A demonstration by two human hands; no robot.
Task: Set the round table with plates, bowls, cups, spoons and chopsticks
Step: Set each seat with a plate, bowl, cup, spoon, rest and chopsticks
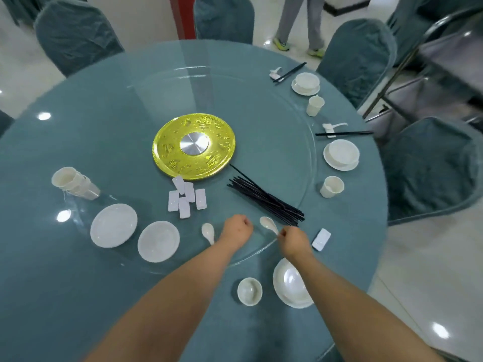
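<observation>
Evidently building the six-o'clock place, the right hand [294, 240] pinches a spoon [269, 225] by its handle above the plate [290, 288] and bowl [249, 291], while the left hand [236, 228], fist curled, apparently holds nothing.

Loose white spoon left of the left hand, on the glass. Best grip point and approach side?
Likely the handle. The loose spoon lies flat on the glass turntable, bowl pointing away, its handle end nearest the table's near edge, beside the left hand's wrist. Come from the near side and pinch the narrow handle; the rounded bowl looks harder to pinch.
</observation>
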